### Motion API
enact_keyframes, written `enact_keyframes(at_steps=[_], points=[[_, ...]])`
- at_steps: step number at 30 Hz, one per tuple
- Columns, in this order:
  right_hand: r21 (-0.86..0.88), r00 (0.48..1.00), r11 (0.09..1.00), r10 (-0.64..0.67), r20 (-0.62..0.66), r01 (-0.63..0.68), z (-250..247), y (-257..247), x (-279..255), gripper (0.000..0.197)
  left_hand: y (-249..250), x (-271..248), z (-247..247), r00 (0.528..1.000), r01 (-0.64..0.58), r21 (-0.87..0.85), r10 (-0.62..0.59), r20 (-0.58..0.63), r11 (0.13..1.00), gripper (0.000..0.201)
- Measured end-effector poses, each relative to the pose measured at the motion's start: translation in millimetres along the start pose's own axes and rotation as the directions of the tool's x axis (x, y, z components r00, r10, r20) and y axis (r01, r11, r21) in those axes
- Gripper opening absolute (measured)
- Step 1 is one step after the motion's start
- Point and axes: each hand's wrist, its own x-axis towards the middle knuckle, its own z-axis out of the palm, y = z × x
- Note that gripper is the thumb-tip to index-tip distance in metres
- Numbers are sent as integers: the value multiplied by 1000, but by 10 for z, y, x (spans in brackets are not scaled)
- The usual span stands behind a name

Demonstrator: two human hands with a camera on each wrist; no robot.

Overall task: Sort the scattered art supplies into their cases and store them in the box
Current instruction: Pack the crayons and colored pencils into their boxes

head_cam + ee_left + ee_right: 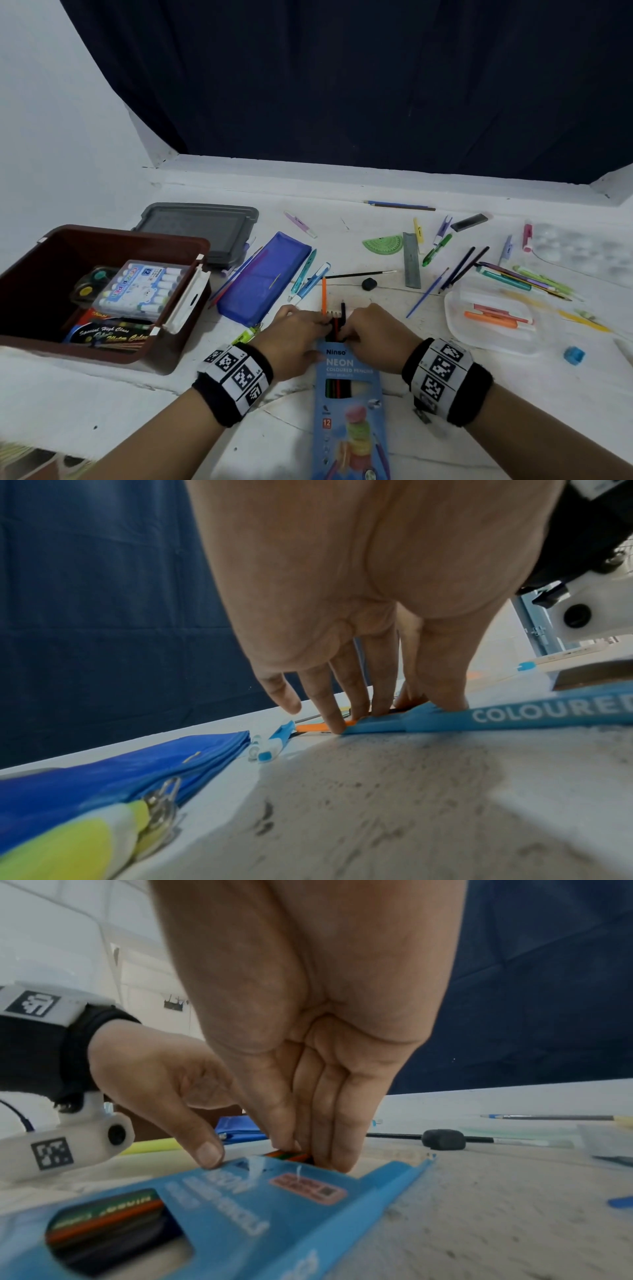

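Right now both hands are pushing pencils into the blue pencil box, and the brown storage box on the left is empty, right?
Not quite. Both hands, left hand and right hand, are at the blue pencil box, but the brown storage box is not empty. The head view shows a marker set and other supplies inside it.

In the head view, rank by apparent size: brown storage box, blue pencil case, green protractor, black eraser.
1. brown storage box
2. blue pencil case
3. green protractor
4. black eraser

The gaps are plain despite differing distances from the camera.
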Motion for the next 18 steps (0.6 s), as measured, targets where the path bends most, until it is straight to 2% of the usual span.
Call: enact_keyframes(at_steps=[5, 8, 11, 13, 15, 18], points=[[63, 1000, 998, 23, 21, -24, -129, -85, -13, 26, -64, 23, 11, 999, 32, -61, -33, -18, 998, 55], [70, 999, 997, 27, 21, -29, -202, -103, -16, 24, -101, 32, 0, 998, 51, -99, -53, -18, 994, 48], [126, 999, 991, 39, 18, -41, -214, -62, -19, 34, -121, -41, -48, 986, 103, -101, -114, -119, 990, 33], [99, 999, 994, 37, 10, -37, -191, -33, -33, 40, -175, -106, -88, 945, 178, -141, -209, -252, 974, 27], [22, 999, 999, 35, 18, -35, -155, -1, -33, 47, -262, -166, -146, 883, 307, -182, -351, -311, 934, 32], [-24, 997, 999, 40, 63, -38, -121, 28, -5, 53, -418, -195, -216, 811, 567, -30, -564, -154, 823, 54]])
